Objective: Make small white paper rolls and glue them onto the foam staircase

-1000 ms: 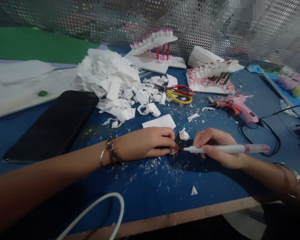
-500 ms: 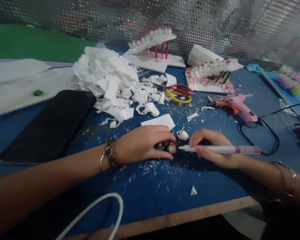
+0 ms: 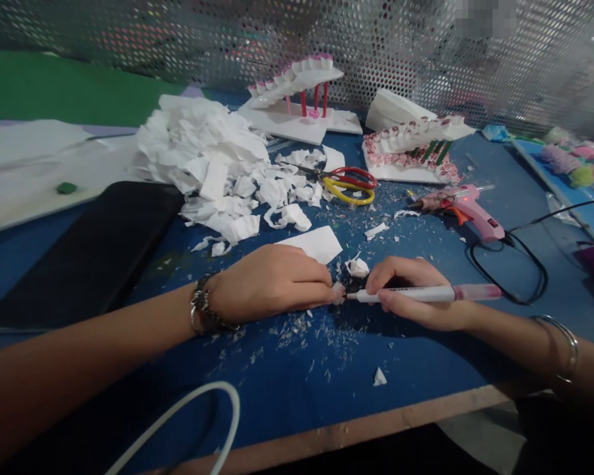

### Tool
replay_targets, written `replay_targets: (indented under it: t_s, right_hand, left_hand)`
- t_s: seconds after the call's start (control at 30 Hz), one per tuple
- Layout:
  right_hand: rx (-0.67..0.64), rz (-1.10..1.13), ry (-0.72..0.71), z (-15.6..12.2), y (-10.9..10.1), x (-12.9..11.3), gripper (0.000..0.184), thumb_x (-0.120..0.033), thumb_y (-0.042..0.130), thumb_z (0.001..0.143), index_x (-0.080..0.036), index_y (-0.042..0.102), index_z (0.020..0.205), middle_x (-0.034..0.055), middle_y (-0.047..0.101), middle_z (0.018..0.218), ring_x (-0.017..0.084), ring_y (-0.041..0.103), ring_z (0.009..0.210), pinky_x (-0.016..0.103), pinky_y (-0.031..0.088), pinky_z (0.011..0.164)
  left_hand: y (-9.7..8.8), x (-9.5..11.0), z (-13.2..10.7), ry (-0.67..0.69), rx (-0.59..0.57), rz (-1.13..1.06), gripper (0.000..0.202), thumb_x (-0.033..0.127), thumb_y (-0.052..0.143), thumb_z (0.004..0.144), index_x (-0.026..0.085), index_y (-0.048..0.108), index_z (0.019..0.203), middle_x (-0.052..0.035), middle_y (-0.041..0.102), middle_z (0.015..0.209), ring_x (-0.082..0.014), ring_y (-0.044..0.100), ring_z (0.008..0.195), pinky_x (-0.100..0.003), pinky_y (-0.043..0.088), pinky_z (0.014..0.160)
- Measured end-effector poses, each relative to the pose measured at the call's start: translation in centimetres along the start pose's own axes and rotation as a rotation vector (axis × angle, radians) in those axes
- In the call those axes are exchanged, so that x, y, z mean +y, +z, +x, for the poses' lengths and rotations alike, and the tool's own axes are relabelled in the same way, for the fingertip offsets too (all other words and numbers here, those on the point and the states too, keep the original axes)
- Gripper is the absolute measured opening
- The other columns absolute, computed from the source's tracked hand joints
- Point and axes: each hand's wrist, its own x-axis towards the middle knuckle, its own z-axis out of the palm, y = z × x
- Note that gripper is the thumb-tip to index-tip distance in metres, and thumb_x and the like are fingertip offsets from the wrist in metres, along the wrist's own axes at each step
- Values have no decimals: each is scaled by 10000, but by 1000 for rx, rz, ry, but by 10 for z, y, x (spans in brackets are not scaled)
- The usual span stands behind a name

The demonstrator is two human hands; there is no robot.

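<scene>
My left hand (image 3: 272, 284) rests on the blue table (image 3: 426, 356) with its fingers curled, pinching a small pale piece (image 3: 337, 292) at the fingertips. Opposite it, my right hand (image 3: 416, 293) grips a white marker with a pink cap end (image 3: 426, 293), lying nearly level, its tip touching the small piece. A crumpled white scrap (image 3: 357, 267) lies just behind the two hands. Fine white shavings are scattered on the table below the hands.
A heap of white paper scraps (image 3: 212, 165) sits behind my left hand, with red and yellow scissors (image 3: 349, 183), a pink glue gun (image 3: 468, 210) and its black cord (image 3: 519, 264). Two white staircase models (image 3: 297, 92) (image 3: 416, 148) stand at the back. A black slab (image 3: 89, 251) lies left, a white cable (image 3: 198, 409) near the front edge.
Both hands have shifted slightly left together. The small pale piece at my left fingertips has turned into view against the marker tip.
</scene>
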Motion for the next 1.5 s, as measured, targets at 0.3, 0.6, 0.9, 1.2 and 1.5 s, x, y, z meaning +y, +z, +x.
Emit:
replay_targets:
  t_s: [0.3,0.6,0.9,1.2,1.5]
  right_hand:
    - [-15,-56,38,2,0,-4,53,-172,508,800,-139,546,783,4,587,710,55,512,555,173,386,522]
    - [-2,-75,-30,2,1,2,47,-182,510,806,-148,540,798,23,605,761,85,548,651,204,418,595]
    - [17,-134,-73,2,2,5,30,-145,516,781,-155,538,764,13,606,735,94,560,671,216,430,618]
    - [42,-137,-78,2,2,6,38,-132,507,778,-158,531,766,7,597,725,90,552,660,211,422,605]
    - [21,-92,-91,3,1,3,48,-131,503,788,-156,543,785,3,597,726,79,556,647,207,431,609]
  left_hand:
    - [4,-2,-3,11,-25,-19,364,253,293,932,151,635,855,-68,671,825,-155,597,719,-264,405,639]
    - [5,-3,-3,-8,-62,-44,409,283,241,941,159,627,887,-76,673,852,-154,592,743,-265,427,663]
    - [6,-3,-3,-10,-58,-69,359,266,279,933,160,620,893,-80,668,854,-158,595,752,-264,433,676]
    - [4,-3,-1,19,1,-70,340,241,296,928,141,614,860,-79,662,810,-160,595,713,-265,428,641]
    - [7,-3,-1,32,21,-54,373,250,273,936,141,618,845,-72,660,802,-150,593,711,-254,432,643]
